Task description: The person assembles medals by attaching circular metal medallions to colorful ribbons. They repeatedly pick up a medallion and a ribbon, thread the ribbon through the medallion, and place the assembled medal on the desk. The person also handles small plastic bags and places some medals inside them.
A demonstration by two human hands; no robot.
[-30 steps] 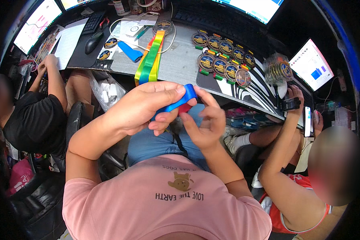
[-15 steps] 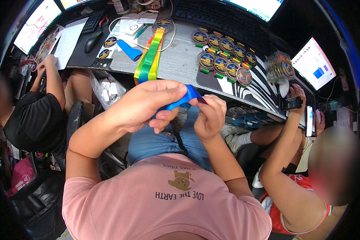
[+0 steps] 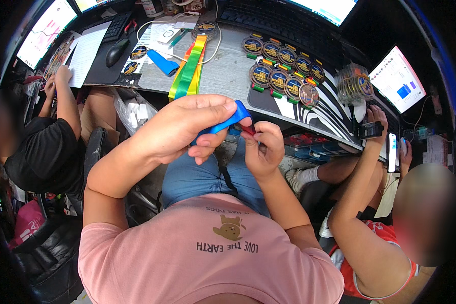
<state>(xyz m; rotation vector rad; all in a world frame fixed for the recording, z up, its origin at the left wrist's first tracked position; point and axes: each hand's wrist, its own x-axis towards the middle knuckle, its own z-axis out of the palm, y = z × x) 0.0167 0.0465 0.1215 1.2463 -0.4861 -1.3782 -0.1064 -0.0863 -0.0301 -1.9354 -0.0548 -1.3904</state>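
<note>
A blue ribbon [image 3: 241,112] is gripped in my left hand [image 3: 187,121], pinched between thumb and fingers and looped over the index fingertip. My right hand [image 3: 266,147] pinches a dark red piece [image 3: 249,129] at the ribbon's right end; whether it is the ribbon's reverse side or a separate strip I cannot tell. Beyond my left hand, green, yellow and orange ribbons [image 3: 190,73] hang over the desk edge from a round medal [image 3: 205,31]. A folded blue ribbon [image 3: 162,63] lies to their left.
Rows of round medals [image 3: 279,80] lie on the desk [image 3: 223,76] at right, beside a stack of clear-cased medals [image 3: 353,86]. A white cable [image 3: 219,48] curls near a keyboard [image 3: 268,25]. One person [image 3: 40,147] sits at left, another [image 3: 370,248] at right.
My right hand has shifted slightly down and left. The ribbon's blue loop now bends down over my left fingertip, and more of the red piece shows.
</note>
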